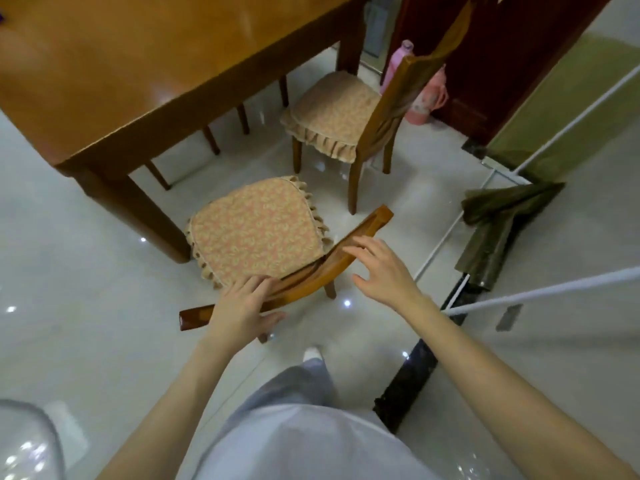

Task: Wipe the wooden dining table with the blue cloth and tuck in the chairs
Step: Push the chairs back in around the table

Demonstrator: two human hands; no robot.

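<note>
Tucking unfinished — left hand [242, 306] gripped backrest [367, 226] of chair [249, 233] at dining table [138, 64] corner, right hand [381, 271] spread open beside it — second chair [332, 105] also sat out.

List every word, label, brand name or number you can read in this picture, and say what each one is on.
None: no word, label, brand or number can be read in this view.
The pink flask by the dark door: a printed pattern, too blurred to tell whether it includes lettering.
The wooden table and the near chair: bare wood and a floral cushion print, no text.
</note>
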